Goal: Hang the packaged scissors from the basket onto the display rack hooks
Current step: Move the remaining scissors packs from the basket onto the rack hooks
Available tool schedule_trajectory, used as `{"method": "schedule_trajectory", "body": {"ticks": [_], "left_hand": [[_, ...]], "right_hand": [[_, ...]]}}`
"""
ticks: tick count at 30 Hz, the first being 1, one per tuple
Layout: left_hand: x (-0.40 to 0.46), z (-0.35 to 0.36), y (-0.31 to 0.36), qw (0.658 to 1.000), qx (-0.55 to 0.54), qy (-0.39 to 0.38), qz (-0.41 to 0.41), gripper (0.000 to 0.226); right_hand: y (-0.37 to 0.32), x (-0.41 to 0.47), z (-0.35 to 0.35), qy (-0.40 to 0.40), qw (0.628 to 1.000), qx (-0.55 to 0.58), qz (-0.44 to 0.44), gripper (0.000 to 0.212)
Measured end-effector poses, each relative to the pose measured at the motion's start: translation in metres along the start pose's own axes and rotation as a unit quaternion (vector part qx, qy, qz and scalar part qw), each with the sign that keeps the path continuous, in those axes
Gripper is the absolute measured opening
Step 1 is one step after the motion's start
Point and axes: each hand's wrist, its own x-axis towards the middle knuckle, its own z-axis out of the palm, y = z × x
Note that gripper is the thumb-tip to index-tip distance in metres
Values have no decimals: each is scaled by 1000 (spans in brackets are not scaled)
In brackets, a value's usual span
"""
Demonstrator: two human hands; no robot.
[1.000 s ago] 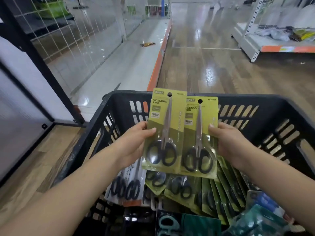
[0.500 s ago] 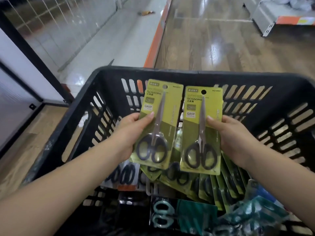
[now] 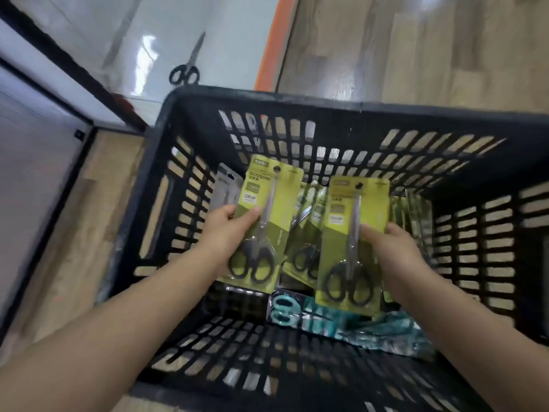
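Reading "SCISSORS" and "GRIP", the left pack (image 3: 264,221) sits pinched in the left hand (image 3: 227,233); the right hand (image 3: 392,248) pinches the right pack (image 3: 352,245), both above the basket (image 3: 297,105).

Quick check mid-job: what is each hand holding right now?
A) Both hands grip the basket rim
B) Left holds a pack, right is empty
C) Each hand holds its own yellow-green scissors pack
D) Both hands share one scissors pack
C: the left hand pinches one yellow-green scissors pack and the right hand pinches a second pack, the two held apart above the black basket.
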Motion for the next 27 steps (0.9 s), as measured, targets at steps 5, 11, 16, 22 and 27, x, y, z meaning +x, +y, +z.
{"method": "schedule_trajectory", "body": {"ticks": [5, 11, 16, 22, 27], "left_hand": [[-49, -21, 69, 999, -34, 24, -20, 14], [-150, -82, 205, 995, -83, 42, 20, 17], [-266, -150, 351, 974, -143, 106, 143, 22], [-424, -217, 454, 924, -195, 190, 269, 21], [-537, -237, 442, 901, -208, 259, 278, 21]], "right_hand": [[-67, -54, 4, 3, 999, -49, 8, 31], [-218, -178, -7, -43, 993, -69, -81, 14], [-366, -315, -14, -80, 977, -45, -192, 16], [-479, -488, -32, -168, 919, -33, -355, 10], [-467, -588, -40, -226, 869, -86, -431, 15]]}}
